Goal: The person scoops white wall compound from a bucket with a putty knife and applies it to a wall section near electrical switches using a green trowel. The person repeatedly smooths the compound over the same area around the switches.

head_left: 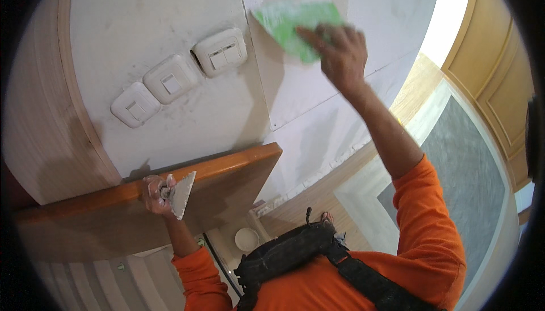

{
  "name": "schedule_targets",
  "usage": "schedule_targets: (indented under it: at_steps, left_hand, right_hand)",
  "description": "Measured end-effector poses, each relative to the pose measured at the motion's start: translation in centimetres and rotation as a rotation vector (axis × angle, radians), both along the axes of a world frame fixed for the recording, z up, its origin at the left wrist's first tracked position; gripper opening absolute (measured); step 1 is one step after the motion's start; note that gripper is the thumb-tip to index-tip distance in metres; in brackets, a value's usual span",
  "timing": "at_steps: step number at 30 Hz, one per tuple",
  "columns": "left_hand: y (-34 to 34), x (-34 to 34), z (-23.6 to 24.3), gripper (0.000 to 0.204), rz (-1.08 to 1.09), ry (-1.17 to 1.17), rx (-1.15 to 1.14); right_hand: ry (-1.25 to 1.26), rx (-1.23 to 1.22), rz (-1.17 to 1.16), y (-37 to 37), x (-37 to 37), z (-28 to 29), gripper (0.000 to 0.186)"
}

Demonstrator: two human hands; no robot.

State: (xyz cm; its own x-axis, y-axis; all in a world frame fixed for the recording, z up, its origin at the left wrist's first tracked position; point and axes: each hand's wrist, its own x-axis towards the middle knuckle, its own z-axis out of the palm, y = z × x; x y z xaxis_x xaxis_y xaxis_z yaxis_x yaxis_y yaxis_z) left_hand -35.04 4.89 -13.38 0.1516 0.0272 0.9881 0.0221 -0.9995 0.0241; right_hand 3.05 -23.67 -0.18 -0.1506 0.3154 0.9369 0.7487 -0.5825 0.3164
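Against the wall (170, 15), right hand (340, 55) raised pressing green trowel (289, 24), left hand (156, 194) low gripping putty knife (183, 194)

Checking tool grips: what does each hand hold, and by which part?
The right hand presses a green spreader by its lower edge; the left hand grips a putty knife by its handle.

Single head-worn fisheye view, looking down, close to the wall (170, 15)

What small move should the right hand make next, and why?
Probably draw the green spreader down along the wall. The right hand presses it flat near a seam where filler looks patchy, while the left hand holds a loaded putty knife in reserve.
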Motion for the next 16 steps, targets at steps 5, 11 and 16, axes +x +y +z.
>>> schedule_targets:
  at_steps: [5, 11, 16]
  left_hand:
    - [-0.2, 0.6, 0.8, 0.026, -0.010, -0.010, 0.055]
    - [0.1, 0.3, 0.6, 0.024, 0.059, -0.018, 0.095]
    - [-0.1, -0.4, 0.0, 0.017, 0.092, 0.037, 0.017]
  right_hand:
    - [0.203, -0.070, 0.134, -1.8, -0.9, -10.5, 0.065]
    - [0.046, 0.023, 0.028, -2.6, -1.2, -2.1, 0.052]
    - [-0.214, 0.141, -0.075, -0.2, 1.1, 6.6, 0.054]
